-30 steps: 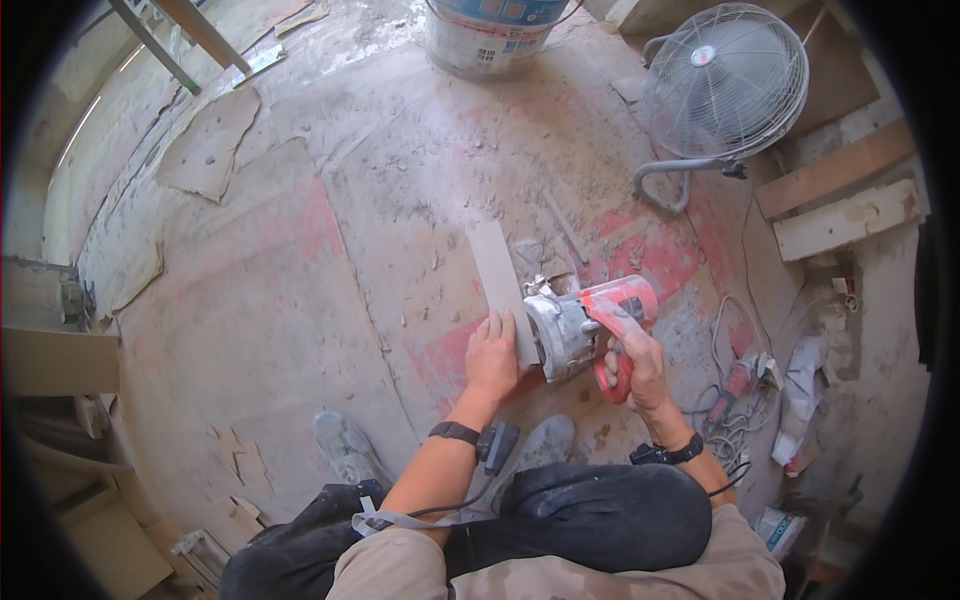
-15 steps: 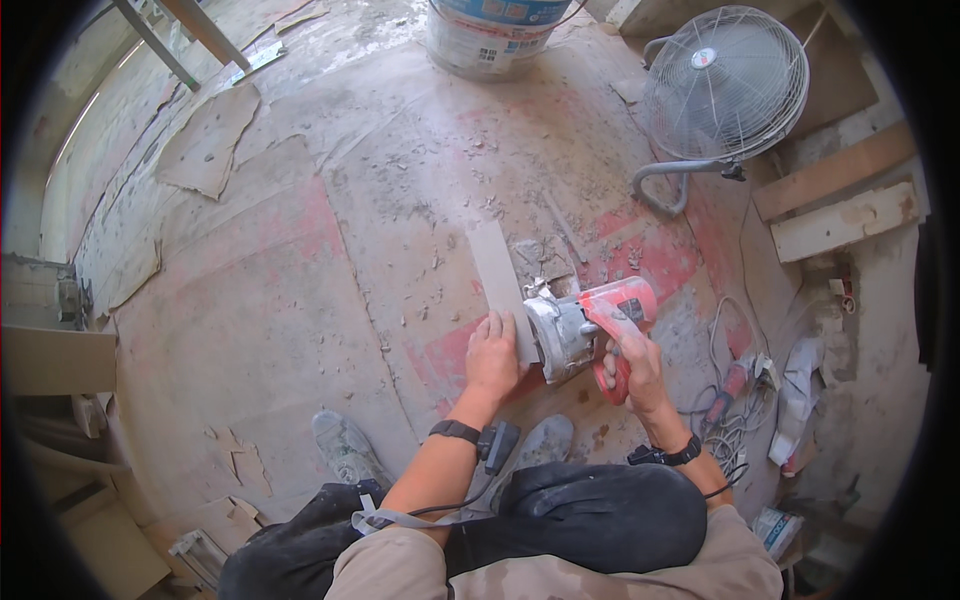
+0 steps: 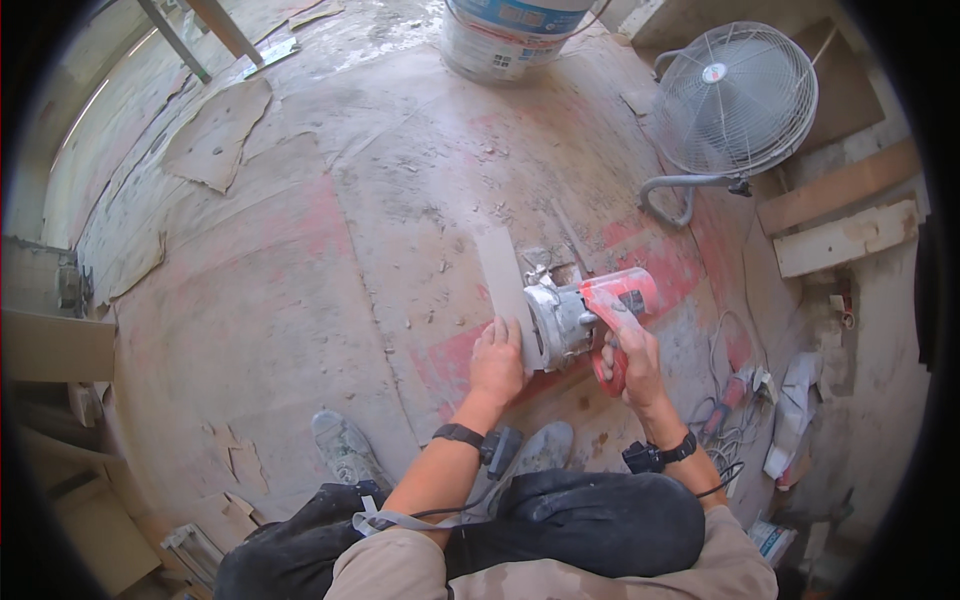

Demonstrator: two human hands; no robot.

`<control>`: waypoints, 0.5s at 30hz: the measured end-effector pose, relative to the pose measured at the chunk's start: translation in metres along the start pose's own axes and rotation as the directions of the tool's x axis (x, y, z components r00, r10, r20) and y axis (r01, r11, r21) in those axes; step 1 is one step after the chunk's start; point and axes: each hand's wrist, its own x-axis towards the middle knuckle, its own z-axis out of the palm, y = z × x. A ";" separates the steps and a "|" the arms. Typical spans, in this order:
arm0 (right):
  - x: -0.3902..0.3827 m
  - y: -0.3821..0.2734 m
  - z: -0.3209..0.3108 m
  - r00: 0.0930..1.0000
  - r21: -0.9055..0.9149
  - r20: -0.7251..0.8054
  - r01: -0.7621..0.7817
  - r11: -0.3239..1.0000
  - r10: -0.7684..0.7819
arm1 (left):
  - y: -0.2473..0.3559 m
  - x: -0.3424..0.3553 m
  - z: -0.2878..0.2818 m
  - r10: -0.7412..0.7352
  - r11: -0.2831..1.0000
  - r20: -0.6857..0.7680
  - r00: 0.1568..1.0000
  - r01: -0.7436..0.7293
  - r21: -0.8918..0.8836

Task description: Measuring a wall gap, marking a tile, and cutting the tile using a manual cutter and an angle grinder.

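Note:
In my right hand (image 3: 632, 368) is a handheld circular cutter (image 3: 618, 296) with a red body and a dusty grey metal guard; my fingers wrap round its red rear handle. Its guard sits against the right side of a long, narrow grey tile strip (image 3: 502, 268), and the blade is hidden from here. My left hand (image 3: 496, 365) holds the strip's near end, fingers pointing away from me and close to the guard. The strip lies on the dusty floor, pointing away from me.
Ahead stands a white and blue bucket (image 3: 510, 40). A floor fan (image 3: 738, 98) is at the far right, near wooden boards (image 3: 845, 240). A red power tool (image 3: 728, 402) and tangled cable lie right of me. My shoes (image 3: 345, 445) are just behind the work. Torn cardboard (image 3: 218, 135) covers the far-left floor.
The cutter has shifted slightly toward me along the strip. The far bits of debris look more scattered. The whole view has tilted slightly, and both hands keep their holds.

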 end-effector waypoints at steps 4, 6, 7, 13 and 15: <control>-0.011 -0.008 0.005 0.999 0.015 0.001 -0.033 0.999 0.033 | -0.003 -0.002 0.003 0.003 1.000 -0.015 1.000 -0.003 -0.009; -0.009 -0.011 0.008 1.000 0.009 0.006 -0.020 1.000 0.020 | -0.003 -0.004 0.004 0.006 1.000 -0.041 0.999 -0.006 0.005; -0.007 -0.012 0.010 1.000 0.006 0.012 -0.007 1.000 0.007 | -0.004 -0.004 0.004 0.005 1.000 -0.040 0.999 -0.004 0.004; 0.018 -0.013 0.009 1.000 -0.017 -0.010 0.004 1.000 -0.004 | -0.003 -0.002 0.001 0.016 1.000 -0.028 0.999 -0.016 -0.002; 0.026 -0.012 0.006 1.000 -0.020 -0.005 -0.008 1.000 0.008 | -0.002 0.000 0.002 0.020 0.999 0.012 1.000 -0.021 0.029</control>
